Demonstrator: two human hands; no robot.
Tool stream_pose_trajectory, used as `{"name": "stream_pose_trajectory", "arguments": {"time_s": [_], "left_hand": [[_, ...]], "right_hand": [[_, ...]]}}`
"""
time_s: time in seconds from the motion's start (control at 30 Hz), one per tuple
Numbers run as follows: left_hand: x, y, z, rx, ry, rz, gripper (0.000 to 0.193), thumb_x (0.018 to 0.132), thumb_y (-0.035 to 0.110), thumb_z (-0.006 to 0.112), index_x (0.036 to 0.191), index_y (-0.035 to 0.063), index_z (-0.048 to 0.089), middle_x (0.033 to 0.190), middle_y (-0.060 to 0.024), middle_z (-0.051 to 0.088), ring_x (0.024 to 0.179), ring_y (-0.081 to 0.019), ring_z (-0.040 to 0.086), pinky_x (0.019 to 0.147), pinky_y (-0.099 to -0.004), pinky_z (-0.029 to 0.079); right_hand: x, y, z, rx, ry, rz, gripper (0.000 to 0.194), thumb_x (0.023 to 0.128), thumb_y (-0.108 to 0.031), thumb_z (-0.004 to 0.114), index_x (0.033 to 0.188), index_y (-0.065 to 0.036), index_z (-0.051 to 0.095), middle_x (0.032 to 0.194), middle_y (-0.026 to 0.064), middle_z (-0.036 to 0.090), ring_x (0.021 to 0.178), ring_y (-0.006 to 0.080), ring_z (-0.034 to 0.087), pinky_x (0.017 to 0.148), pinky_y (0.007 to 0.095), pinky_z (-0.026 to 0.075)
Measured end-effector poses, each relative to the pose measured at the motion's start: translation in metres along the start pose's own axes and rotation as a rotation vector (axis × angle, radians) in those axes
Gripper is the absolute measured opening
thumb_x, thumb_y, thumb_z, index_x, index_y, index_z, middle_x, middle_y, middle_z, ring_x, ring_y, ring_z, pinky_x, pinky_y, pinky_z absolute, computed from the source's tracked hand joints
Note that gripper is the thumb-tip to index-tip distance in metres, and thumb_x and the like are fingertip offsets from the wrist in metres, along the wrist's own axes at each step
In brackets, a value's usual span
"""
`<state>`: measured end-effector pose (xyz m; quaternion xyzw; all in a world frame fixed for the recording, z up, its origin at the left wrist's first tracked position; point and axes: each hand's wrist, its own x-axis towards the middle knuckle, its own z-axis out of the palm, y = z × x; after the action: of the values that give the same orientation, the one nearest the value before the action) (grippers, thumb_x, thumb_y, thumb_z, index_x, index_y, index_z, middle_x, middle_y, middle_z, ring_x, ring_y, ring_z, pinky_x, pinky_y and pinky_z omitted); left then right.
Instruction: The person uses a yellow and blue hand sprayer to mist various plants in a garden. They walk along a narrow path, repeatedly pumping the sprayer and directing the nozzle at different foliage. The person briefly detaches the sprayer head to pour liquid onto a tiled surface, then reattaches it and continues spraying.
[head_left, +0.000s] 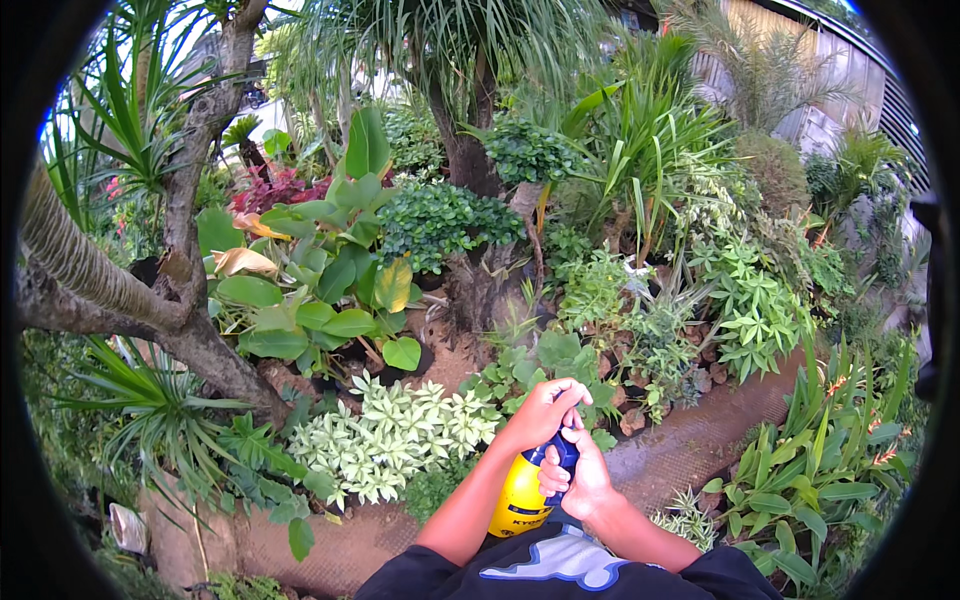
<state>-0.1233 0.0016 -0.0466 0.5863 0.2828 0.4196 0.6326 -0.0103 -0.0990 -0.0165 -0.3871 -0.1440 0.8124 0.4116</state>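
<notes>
A yellow pump sprayer bottle (519, 495) with a dark blue top stands close against the front of my dark shirt. My right hand (581, 472) is wrapped around the blue handle, fingers curled on its near side. Over the top of the sprayer is my left hand (551, 412), its fingers bent round the pump knob, which they mostly hide. Mist or a nozzle cannot be made out clearly. Just beyond the hands grow broad green lobed leaves (559, 352), and to their left a pale variegated shrub (390, 435).
A brown textured path (675, 457) crosses in front of me. A forked tree trunk (217, 360) leans at the left. Potted large-leaved plants (330, 307) and a clipped shrub (442, 221) stand beyond the path. Strap-leaved plants with orange flowers (795, 472) grow at the right.
</notes>
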Motion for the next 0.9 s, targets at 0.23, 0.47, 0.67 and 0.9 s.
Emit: {"name": "stream_pose_trajectory", "arguments": {"time_s": [0.23, 0.47, 0.67, 0.9], "left_hand": [[-0.011, 0.013, 0.001, 0.100, 0.072, -0.061, 0.032, 0.103, 0.030, 0.056, 0.098, 0.0003, 0.066, 0.075, -0.0037, 0.064, 0.070, -0.0112, 0.062, 0.066, -0.0287, 0.051], [-0.015, 0.023, -0.013, 0.118, 0.012, -0.023, 0.030, 0.102, 0.028, 0.058, 0.098, 0.0006, 0.068, 0.078, -0.0047, 0.068, 0.072, -0.0109, 0.064, 0.067, -0.0278, 0.051], [-0.020, 0.050, -0.003, 0.247, 0.092, 0.046, 0.032, 0.098, 0.029, 0.065, 0.081, 0.0015, 0.067, 0.066, -0.0047, 0.066, 0.060, -0.0112, 0.064, 0.059, -0.0294, 0.050], [-0.050, 0.181, 0.000, 0.449, 0.296, 0.579, 0.027, 0.091, 0.014, 0.069, 0.068, 0.0021, 0.063, 0.058, -0.0041, 0.064, 0.051, -0.0134, 0.063, 0.049, -0.0271, 0.046]], "right_hand": [[0.001, -0.006, -0.012, 0.007, -0.178, 0.107, 0.048, 0.098, -0.050, 0.044, 0.071, -0.011, 0.053, 0.048, -0.0006, 0.039, 0.040, 0.0146, 0.035, 0.049, 0.0323, 0.035], [0.001, -0.005, -0.010, -0.008, -0.198, 0.135, 0.053, 0.099, -0.053, 0.042, 0.069, -0.011, 0.053, 0.048, -0.0009, 0.039, 0.040, 0.0142, 0.035, 0.048, 0.0313, 0.033], [-0.007, 0.000, 0.000, -0.054, -0.237, 0.109, 0.059, 0.102, -0.055, 0.040, 0.067, -0.009, 0.053, 0.046, -0.0001, 0.038, 0.039, 0.0142, 0.034, 0.047, 0.0307, 0.033], [-0.008, 0.023, -0.002, -0.642, -0.289, -0.110, 0.061, 0.106, -0.047, 0.043, 0.067, -0.003, 0.057, 0.052, 0.0023, 0.046, 0.045, 0.0120, 0.041, 0.047, 0.0284, 0.033]]}}
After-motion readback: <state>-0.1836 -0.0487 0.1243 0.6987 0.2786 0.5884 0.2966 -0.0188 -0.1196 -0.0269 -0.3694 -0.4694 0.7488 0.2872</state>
